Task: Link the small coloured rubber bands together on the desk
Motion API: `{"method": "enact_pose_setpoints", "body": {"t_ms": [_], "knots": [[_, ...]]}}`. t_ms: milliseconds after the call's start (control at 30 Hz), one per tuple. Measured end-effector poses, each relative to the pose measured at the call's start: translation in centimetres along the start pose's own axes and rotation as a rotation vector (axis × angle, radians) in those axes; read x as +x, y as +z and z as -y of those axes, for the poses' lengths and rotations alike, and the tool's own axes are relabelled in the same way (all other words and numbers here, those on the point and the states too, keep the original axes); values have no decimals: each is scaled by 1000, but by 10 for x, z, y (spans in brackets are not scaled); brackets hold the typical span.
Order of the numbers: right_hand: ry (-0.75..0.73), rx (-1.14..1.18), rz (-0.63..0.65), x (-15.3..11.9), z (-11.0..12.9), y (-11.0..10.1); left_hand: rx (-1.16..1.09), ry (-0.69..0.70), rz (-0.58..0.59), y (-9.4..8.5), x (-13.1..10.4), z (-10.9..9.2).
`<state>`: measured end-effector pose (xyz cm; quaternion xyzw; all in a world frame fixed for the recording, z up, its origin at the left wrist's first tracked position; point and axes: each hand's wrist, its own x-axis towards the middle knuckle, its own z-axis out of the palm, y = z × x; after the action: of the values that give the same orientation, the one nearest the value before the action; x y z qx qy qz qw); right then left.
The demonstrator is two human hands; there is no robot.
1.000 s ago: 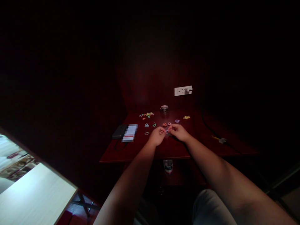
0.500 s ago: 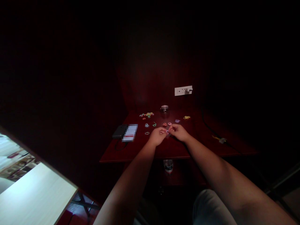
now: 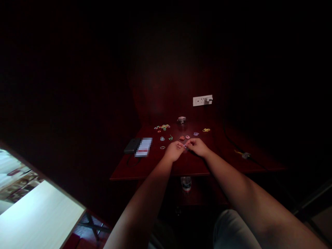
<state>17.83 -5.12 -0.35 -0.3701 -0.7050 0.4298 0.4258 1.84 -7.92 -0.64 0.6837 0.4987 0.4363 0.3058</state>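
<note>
My left hand (image 3: 175,150) and my right hand (image 3: 197,146) meet over the dark red table (image 3: 153,167), fingertips pinched together. Between them is a small purple hair tie (image 3: 185,146), partly hidden by the fingers. Just beyond my hands lie a clump of red hair ties (image 3: 182,138) and a pink one (image 3: 187,137). Farther right are purple hair ties (image 3: 196,134) and yellow ones (image 3: 206,130). On the left sit green ties (image 3: 170,138), pale blue ties (image 3: 162,138) and a single greyish ring (image 3: 162,147). A mixed-colour heap (image 3: 164,127) lies farther back.
A clear lidded jar (image 3: 182,120) stands at the back near the wall. A black case (image 3: 132,146) and a blurred-out phone (image 3: 143,147) lie at left. A cable with a connector (image 3: 246,155) is at right. Under the tabletop stands a plastic bottle (image 3: 186,184).
My hands have barely moved, and both keep their pinch on the purple hair tie. The things on the table lie as before.
</note>
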Motion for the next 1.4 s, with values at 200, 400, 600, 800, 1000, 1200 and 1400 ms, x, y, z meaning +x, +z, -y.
{"method": "enact_pose_setpoints", "body": {"t_ms": [200,400,600,800,1000,1200,1400], "knots": [[-15,27,-4,0,0,-1,42,23,-41,0,1,2],[-16,39,-4,1,-1,-1,44,29,-55,0,0,-1],[-44,42,-16,1,-4,-1,-34,19,-68,1,1,0],[-78,58,1,3,-7,0,-152,26,-24,2,1,1],[-85,69,16,2,-6,0,-107,42,-38,2,0,0],[-78,66,14,1,-4,0,32,38,-56,0,1,1],[-80,42,14,1,-4,1,-4,74,-60,-1,2,2]]}}
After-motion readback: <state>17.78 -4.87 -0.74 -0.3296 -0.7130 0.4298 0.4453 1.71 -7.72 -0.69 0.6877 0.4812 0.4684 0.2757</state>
